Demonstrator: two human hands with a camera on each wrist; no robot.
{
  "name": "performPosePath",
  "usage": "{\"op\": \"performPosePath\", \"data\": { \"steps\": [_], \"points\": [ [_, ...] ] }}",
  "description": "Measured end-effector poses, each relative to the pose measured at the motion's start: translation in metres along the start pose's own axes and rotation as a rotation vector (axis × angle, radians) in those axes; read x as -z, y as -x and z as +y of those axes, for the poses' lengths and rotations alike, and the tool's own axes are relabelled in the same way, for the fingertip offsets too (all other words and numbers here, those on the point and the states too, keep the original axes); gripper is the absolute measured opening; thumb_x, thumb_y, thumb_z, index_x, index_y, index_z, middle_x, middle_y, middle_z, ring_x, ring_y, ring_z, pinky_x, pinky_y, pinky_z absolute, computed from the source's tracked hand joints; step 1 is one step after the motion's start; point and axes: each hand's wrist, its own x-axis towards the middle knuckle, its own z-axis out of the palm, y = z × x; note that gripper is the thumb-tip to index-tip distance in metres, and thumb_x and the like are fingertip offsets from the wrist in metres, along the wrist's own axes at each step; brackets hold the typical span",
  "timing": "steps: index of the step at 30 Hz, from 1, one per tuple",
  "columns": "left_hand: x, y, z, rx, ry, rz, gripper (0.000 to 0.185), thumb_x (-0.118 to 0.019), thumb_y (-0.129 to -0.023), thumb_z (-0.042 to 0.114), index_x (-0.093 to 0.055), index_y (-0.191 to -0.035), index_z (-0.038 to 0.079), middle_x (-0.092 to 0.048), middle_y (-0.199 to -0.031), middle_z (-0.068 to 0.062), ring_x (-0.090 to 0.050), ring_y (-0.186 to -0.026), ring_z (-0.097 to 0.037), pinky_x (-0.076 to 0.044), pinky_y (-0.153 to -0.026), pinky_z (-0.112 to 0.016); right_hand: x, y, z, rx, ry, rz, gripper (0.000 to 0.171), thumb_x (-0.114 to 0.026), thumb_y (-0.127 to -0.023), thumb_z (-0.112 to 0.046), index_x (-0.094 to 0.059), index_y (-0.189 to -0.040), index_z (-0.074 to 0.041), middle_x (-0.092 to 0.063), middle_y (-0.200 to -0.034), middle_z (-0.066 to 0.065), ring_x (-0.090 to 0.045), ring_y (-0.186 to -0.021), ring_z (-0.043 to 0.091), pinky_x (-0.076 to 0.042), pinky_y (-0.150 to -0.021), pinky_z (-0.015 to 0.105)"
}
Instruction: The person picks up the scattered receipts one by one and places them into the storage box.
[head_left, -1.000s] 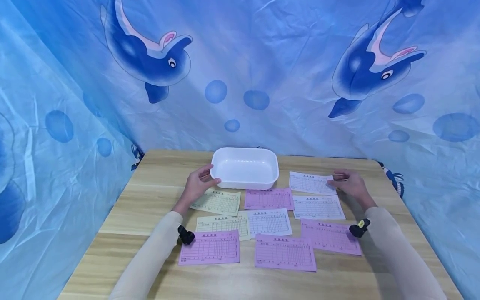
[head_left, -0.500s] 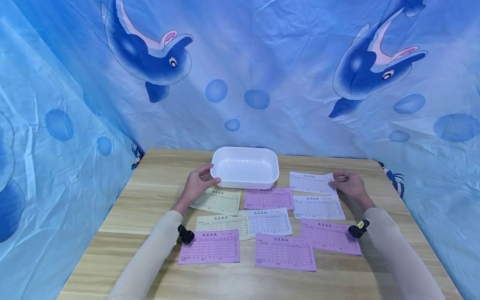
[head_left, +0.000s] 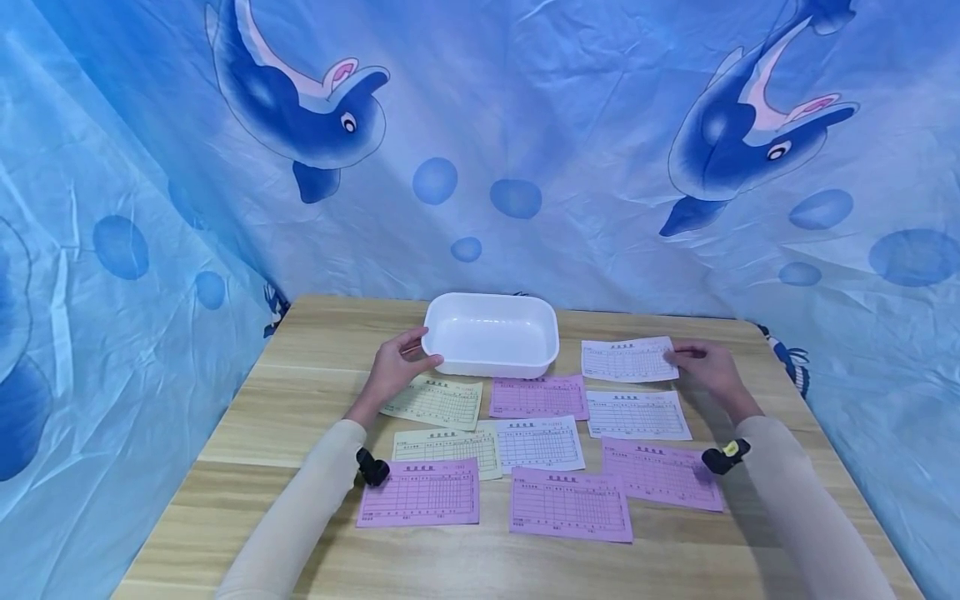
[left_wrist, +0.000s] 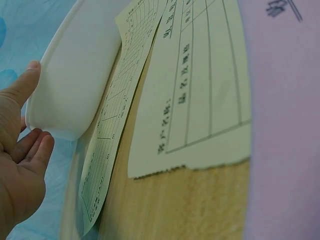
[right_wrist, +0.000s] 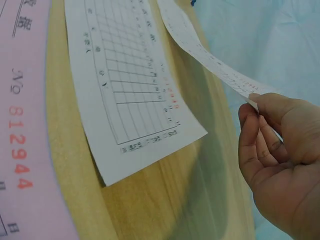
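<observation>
Carefully, a white form (head_left: 628, 360) is held by one edge

Well, from where I stand, everything hangs on the right hand (head_left: 707, 368), whose thumb and fingertips pinch the right edge of that sheet, at the far right of the table (head_left: 333, 337). The pinched end is raised and the paper bows away from it; whether the far end touches the wood, I cannot tell. Thin as it looks, it could crease or tear there if pulled sharply, or sag and sweep the lower white form (head_left: 637, 415) just in front of it.

The left hand (head_left: 393, 367) holds the near left corner of the white tray (head_left: 491, 333) between thumb and fingers. A careless tug there might shove the tray over the pink form (head_left: 537, 400) lying close in front, or the pale green form (head_left: 435, 404) beside that wrist. I'd also watch the black wrist camera (head_left: 372, 468) on that arm: an elbow's dip could drag the lower-left pink form (head_left: 423, 500) out of place.
</observation>
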Motion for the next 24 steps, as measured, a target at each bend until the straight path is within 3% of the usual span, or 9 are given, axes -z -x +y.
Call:
{"op": "performPosePath", "data": {
  "steps": [4,13,19,24],
  "points": [
    [0.0,0.0,0.0,0.004,-0.008,0.002,0.075,-0.087,-0.084,0.028,-0.054,-0.147,0.005,-0.058,-0.143,-0.02,-0.059,-0.13,-0.034,-0.054,-0.105,-0.035,0.003,0.005,-0.006,0.013,-0.026,0.015,0.049,-0.07,-0.099,-0.037,-0.066,-0.127,0.003,-0.068,-0.118,0.02,-0.061,-0.086,0.002,-0.056,-0.07,0.016],
    [0.0,0.001,0.002,0.001,-0.022,-0.003,0.076,-0.087,-0.084,0.031,-0.053,-0.147,0.005,-0.057,-0.145,-0.02,-0.058,-0.132,-0.034,-0.053,-0.107,-0.038,0.012,0.01,-0.023,0.04,-0.074,0.046,0.053,-0.068,-0.099,-0.041,-0.063,-0.128,0.004,-0.067,-0.113,0.012,-0.063,-0.086,0.0,-0.062,-0.08,0.025],
    [0.0,0.001,0.004,0.0,-0.015,-0.005,0.076,-0.087,-0.084,0.029,-0.053,-0.147,0.004,-0.056,-0.145,-0.02,-0.058,-0.132,-0.035,-0.054,-0.106,-0.038,0.021,0.01,-0.037,0.027,-0.114,0.065,0.059,-0.066,-0.1,-0.043,-0.058,-0.134,0.005,-0.063,-0.116,0.011,-0.061,-0.089,-0.001,-0.06,-0.083,0.018],
    [0.0,0.0,0.002,0.004,-0.02,-0.004,0.076,-0.087,-0.084,0.029,-0.052,-0.148,0.004,-0.056,-0.145,-0.02,-0.058,-0.132,-0.034,-0.054,-0.106,-0.037,0.029,0.009,-0.05,0.03,-0.162,0.106,0.057,-0.068,-0.099,-0.043,-0.059,-0.133,0.003,-0.063,-0.106,-0.004,-0.061,-0.089,0.0,-0.058,-0.078,0.014]
  ]
}}
